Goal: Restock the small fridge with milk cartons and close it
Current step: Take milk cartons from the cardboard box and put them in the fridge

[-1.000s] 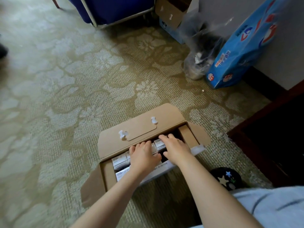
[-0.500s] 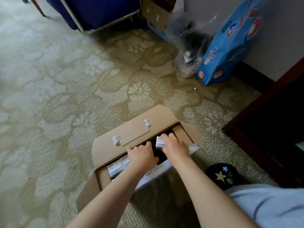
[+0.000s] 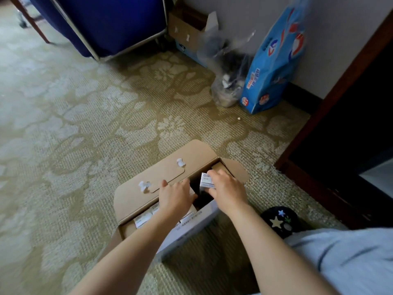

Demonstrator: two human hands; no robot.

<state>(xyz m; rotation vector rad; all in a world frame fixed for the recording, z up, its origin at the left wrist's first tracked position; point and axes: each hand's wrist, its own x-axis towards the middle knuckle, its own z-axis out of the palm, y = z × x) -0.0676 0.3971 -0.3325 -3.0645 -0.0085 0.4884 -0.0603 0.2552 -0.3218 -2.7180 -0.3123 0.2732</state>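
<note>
White milk carton [image 3: 205,182] gripped in right hand [image 3: 228,193], left hand [image 3: 176,198] beside it

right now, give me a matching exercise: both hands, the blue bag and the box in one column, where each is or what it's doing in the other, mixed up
1 right hand
2 left hand
3 blue bag
4 box

a leans on the wall
b open on the carpet
c grips one carton
d over the cartons in the box

Pairs: 1-c, 2-d, 3-a, 4-b
</note>
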